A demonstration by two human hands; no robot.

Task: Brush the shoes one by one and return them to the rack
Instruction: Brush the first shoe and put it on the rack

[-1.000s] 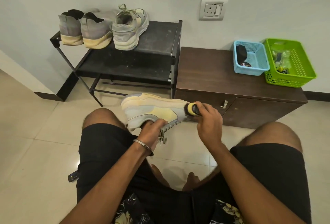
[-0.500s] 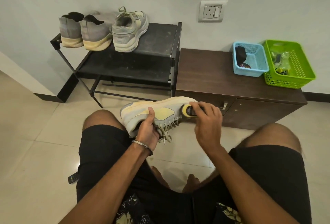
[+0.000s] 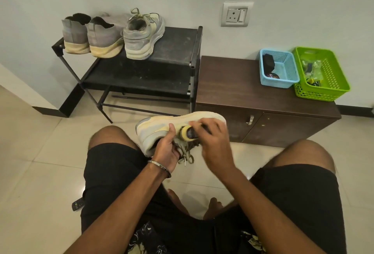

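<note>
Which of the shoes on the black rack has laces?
The rightmost shoe on the black rack, a chunky grey and pale yellow sneaker, shows laces. The two grey slip-on shoes to its left show none.

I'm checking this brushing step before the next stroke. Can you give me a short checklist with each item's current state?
1. Left hand grips the held shoe firmly: ok.
2. Right hand holds the brush: ok.
3. Brush touching the shoe's side: ok.
4. Free spot on the rack beside the three shoes: ok.
5. Held shoe fully clean: cannot tell.
</note>
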